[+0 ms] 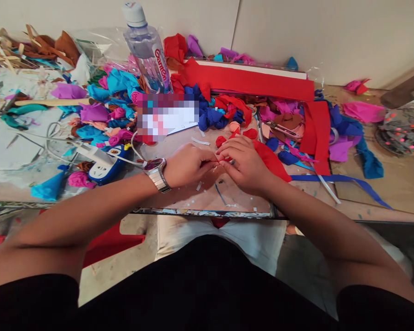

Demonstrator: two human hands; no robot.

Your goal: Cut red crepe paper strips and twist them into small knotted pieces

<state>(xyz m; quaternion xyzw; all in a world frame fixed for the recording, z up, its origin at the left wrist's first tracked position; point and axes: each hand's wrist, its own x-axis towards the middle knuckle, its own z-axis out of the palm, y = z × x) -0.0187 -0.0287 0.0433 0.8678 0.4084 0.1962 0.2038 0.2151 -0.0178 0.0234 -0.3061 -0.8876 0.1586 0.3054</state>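
My left hand [189, 164], with a metal-band watch on its wrist, pinches a small bit of red cloth just over the table's front part. Fingertip to fingertip with it, my right hand [244, 158] is closed on the same red cloth. Most of that piece is hidden by the fingers. A wider red cloth strip [272, 161] comes out from behind my right hand; whether it joins the pinched bit I cannot tell. Rolled red cloth [221, 141] shows just beyond my right fingers. Thin white scraps [200, 141] lie near my left hand.
A phone [182, 122], partly blurred, leans by a water bottle [148, 55]. At left are a blue power strip [110, 165] with cables and green-handled pliers [24, 110]. Cloth flowers and scraps cover the back. A box cutter [284, 130] and blue ribbon [345, 179] lie right.
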